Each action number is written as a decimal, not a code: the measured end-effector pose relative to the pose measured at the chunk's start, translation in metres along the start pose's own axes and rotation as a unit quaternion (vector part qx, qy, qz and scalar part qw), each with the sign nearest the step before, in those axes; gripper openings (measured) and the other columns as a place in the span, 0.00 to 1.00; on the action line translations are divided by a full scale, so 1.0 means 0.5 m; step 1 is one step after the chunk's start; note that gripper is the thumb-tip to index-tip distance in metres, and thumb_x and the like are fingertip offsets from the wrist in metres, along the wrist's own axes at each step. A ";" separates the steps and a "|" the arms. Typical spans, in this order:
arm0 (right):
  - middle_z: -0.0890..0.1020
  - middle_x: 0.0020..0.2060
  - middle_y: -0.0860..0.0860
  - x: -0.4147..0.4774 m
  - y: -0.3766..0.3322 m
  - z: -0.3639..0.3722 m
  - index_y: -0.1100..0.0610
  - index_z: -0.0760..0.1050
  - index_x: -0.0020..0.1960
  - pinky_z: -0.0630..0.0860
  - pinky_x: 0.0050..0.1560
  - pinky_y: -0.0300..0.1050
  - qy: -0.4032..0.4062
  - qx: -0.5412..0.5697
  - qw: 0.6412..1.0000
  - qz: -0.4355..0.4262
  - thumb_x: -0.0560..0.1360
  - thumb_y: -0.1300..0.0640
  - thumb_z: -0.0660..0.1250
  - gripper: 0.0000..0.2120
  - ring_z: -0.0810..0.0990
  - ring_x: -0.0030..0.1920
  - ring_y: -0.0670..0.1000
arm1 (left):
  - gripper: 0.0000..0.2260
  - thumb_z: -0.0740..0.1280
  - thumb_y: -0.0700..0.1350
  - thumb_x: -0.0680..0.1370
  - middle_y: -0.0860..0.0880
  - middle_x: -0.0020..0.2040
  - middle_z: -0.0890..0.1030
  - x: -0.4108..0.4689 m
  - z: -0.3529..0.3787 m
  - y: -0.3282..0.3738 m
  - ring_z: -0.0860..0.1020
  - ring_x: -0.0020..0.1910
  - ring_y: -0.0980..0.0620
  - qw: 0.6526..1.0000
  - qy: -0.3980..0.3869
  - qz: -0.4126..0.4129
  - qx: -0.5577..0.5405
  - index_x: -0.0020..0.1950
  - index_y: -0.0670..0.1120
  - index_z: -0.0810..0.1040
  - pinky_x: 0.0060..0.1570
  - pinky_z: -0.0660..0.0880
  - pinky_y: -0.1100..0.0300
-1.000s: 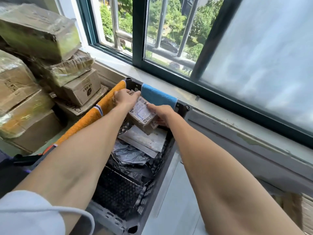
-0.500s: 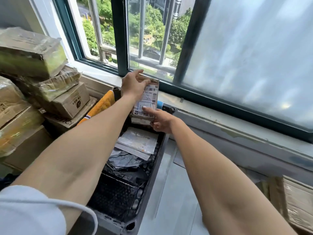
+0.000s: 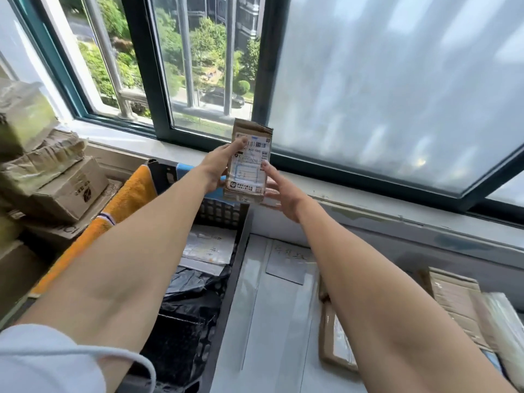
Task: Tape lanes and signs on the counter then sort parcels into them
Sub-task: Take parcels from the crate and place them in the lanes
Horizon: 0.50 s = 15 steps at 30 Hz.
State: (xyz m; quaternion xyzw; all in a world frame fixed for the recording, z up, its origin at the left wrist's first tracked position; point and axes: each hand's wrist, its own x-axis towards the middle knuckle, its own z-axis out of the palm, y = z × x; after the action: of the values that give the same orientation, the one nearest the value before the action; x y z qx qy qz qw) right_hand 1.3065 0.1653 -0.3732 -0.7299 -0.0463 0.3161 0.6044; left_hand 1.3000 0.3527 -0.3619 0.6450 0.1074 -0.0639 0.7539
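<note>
**Small parcel held up before the window**

The small cardboard parcel (image 3: 249, 163) is upright in the air, label facing the camera, above the far end of the black crate (image 3: 226, 214). The left grip (image 3: 218, 168) pinches its left edge, thumb on the label. The right grip (image 3: 280, 191) is spread, index fingertip touching the right edge. An orange towel (image 3: 124, 199) drapes the crate's left rim. To the right, the grey worktop (image 3: 255, 321) carries a taped paper sign (image 3: 289, 262) and flat parcels (image 3: 453, 302). Stacked boxes (image 3: 71, 188) stand at left, below the window (image 3: 397, 80).

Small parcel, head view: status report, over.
Left grip holds small parcel upright, label to camera. Right grip, fingers straight, touches its right edge. Parcel over black crate's far end, by the window. Nothing in the way.
</note>
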 end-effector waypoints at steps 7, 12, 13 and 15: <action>0.82 0.58 0.52 -0.043 0.044 -0.122 0.49 0.68 0.72 0.73 0.63 0.60 0.066 0.083 0.993 -0.044 0.75 0.46 0.70 0.28 0.81 0.58 0.56 | 0.26 0.71 0.57 0.75 0.42 0.58 0.82 0.007 0.138 -0.041 0.82 0.55 0.40 0.999 -0.018 0.007 -0.041 0.67 0.44 0.75 0.46 0.81 0.46; 0.82 0.58 0.53 -0.098 0.082 -0.205 0.49 0.68 0.70 0.80 0.53 0.53 0.067 0.121 0.989 -0.046 0.76 0.49 0.70 0.25 0.82 0.56 0.55 | 0.33 0.73 0.61 0.70 0.45 0.59 0.81 -0.001 0.234 -0.061 0.80 0.56 0.43 1.000 -0.007 -0.005 0.000 0.70 0.47 0.72 0.41 0.79 0.51; 0.82 0.58 0.53 -0.107 0.090 -0.223 0.49 0.69 0.69 0.80 0.55 0.54 0.066 0.123 0.989 -0.047 0.75 0.50 0.70 0.24 0.82 0.57 0.55 | 0.32 0.73 0.60 0.71 0.46 0.59 0.81 -0.003 0.254 -0.066 0.79 0.57 0.43 1.000 -0.005 -0.006 0.003 0.70 0.47 0.72 0.43 0.79 0.50; 0.83 0.58 0.52 -0.123 0.102 -0.252 0.49 0.69 0.69 0.80 0.57 0.55 0.063 0.124 0.989 -0.046 0.75 0.51 0.71 0.24 0.83 0.56 0.55 | 0.29 0.72 0.59 0.72 0.46 0.59 0.81 -0.007 0.286 -0.073 0.78 0.59 0.43 1.000 -0.004 -0.010 0.010 0.70 0.48 0.73 0.47 0.78 0.48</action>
State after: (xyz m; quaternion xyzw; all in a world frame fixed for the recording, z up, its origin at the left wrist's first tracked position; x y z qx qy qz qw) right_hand 1.3068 0.0165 -0.3857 -0.6651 -0.0026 0.2445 0.7056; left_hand 1.2996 0.2057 -0.3754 0.6508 0.1100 -0.0751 0.7474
